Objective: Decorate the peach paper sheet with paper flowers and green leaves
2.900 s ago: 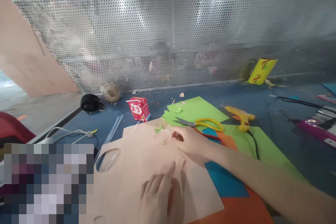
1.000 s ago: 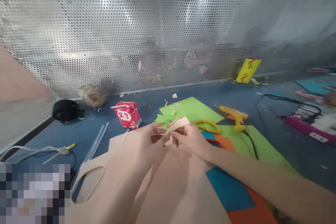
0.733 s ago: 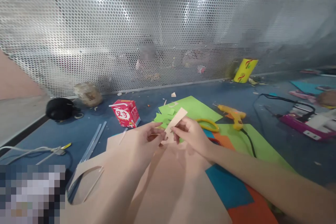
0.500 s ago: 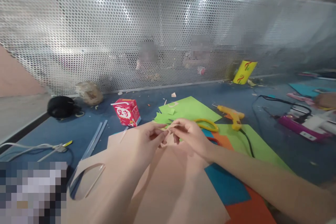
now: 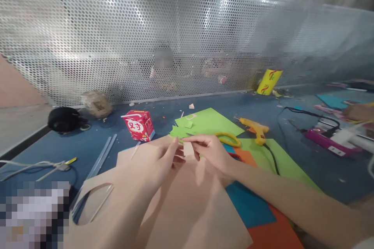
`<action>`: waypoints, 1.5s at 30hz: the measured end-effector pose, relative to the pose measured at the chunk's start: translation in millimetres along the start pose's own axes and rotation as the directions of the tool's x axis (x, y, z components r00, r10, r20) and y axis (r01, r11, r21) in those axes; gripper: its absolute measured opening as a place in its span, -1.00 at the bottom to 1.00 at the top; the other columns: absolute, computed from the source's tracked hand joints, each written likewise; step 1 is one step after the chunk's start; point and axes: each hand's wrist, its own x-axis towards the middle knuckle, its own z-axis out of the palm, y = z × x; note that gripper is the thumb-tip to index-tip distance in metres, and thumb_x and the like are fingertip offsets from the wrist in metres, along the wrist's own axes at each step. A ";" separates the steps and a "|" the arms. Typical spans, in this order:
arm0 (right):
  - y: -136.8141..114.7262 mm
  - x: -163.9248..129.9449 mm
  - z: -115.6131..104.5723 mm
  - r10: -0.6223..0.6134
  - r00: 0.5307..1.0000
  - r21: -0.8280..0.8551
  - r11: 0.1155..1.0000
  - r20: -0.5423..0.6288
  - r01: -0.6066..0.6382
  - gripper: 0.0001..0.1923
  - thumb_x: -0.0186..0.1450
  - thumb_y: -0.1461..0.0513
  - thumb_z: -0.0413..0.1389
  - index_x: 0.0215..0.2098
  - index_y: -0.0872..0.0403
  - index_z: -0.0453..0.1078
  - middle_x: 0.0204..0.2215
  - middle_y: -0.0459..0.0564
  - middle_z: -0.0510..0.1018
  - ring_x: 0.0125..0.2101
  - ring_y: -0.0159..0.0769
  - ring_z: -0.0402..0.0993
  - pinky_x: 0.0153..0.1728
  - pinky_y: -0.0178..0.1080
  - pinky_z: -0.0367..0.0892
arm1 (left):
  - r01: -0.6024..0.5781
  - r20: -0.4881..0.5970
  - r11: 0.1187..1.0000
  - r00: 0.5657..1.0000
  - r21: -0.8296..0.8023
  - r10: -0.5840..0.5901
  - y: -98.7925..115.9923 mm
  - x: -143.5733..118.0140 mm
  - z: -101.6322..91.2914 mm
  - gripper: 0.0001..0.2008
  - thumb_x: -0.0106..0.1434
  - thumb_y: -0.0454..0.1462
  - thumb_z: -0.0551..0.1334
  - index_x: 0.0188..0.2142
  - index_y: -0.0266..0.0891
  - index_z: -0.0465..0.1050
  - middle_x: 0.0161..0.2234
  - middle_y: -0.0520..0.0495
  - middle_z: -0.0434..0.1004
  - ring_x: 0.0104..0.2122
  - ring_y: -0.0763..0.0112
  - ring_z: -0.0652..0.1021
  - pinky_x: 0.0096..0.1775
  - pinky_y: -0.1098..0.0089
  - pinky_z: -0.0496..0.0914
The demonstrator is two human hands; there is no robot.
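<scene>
A small pale paper piece (image 5: 188,149) stands between my hands, pinched at its right edge by the thumb and fingers of my right hand (image 5: 213,151). My left hand (image 5: 162,158) is close beside it, thumb raised and apart from the curled fingers. Whether those left fingertips touch the piece I cannot make out. Under both hands lies pale pink paper (image 5: 193,210), with a large curved cutout in its left part. Yellow-handled scissors (image 5: 230,139) rest just beyond my right hand, their blades mostly hidden.
Green paper (image 5: 216,122) with scraps lies behind my hands. To the right are a glue gun (image 5: 257,129), blue paper (image 5: 251,204) and a purple power strip (image 5: 330,142). A red drink carton (image 5: 138,125) and clear glue sticks (image 5: 102,157) are leftward. A perforated metal screen (image 5: 175,39) closes the back.
My left thumb has lifted away from the fingers, and the small paper piece between my hands has come into plain view. The camera view has shifted slightly.
</scene>
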 end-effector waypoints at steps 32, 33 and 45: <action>-6.4 -5.7 4.7 -0.075 0.997 0.180 0.981 -0.016 0.077 -0.84 0.13 0.31 0.13 -0.30 0.04 0.31 -0.42 -0.12 0.38 -0.44 -0.43 0.31 -0.47 -0.34 0.24 | 0.082 0.106 0.983 0.992 -0.163 -0.065 9.1 -3.7 5.6 -0.84 -0.01 -0.25 0.30 -0.38 -0.23 0.49 -0.53 -0.05 0.59 -0.52 0.37 0.56 -0.50 0.46 0.33; -5.3 -5.5 4.4 -0.069 0.998 0.182 0.981 -0.009 0.069 -0.82 0.13 0.30 0.14 -0.28 0.04 0.32 -0.42 -0.12 0.38 -0.42 -0.42 0.31 -0.47 -0.34 0.24 | 0.075 0.108 0.984 0.992 -0.164 -0.057 7.6 -2.9 5.8 -0.83 -0.01 -0.24 0.30 -0.37 -0.24 0.49 -0.53 -0.05 0.58 -0.51 0.36 0.56 -0.47 0.44 0.35; -4.5 -2.2 0.6 -0.054 0.998 0.128 0.990 -0.016 0.056 -0.87 0.14 0.25 0.16 -0.35 0.06 0.30 -0.46 -0.14 0.35 -0.52 -0.46 0.27 -0.48 -0.31 0.24 | 0.067 0.102 0.997 0.993 -0.047 -0.062 10.4 -4.9 4.0 -0.81 0.04 -0.27 0.26 -0.30 -0.25 0.50 -0.32 -0.10 0.61 -0.52 0.39 0.56 -0.39 0.38 0.39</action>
